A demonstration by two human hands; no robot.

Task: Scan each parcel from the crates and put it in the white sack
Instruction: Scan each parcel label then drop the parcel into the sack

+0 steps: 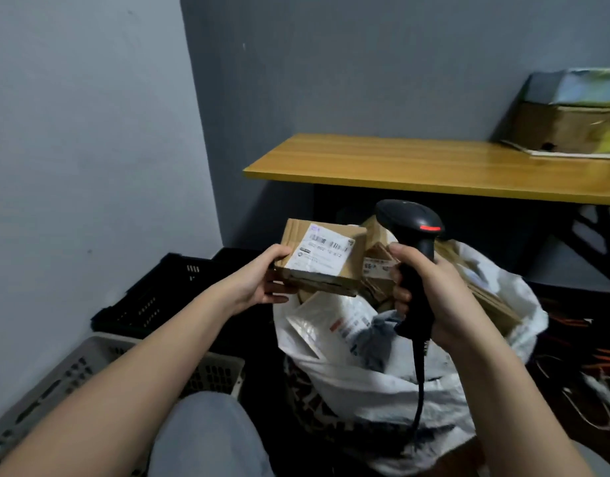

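My left hand (262, 282) grips a small cardboard parcel (345, 266) by its left edge, with the white barcode label facing up, above the open mouth of the white sack (382, 383). My right hand (431, 297) grips the handle of a black barcode scanner (408, 225). The scanner's head sits just right of the parcel, a red light showing on it. Several cardboard parcels and a white plastic mailer (334, 325) lie inside the sack.
A black crate (166, 290) stands at the left by the wall, a grey crate (56, 383) nearer me. A wooden table (417, 163) runs behind the sack, with boxes (572, 111) at its right end. Cables (589, 366) lie on the floor at the right.
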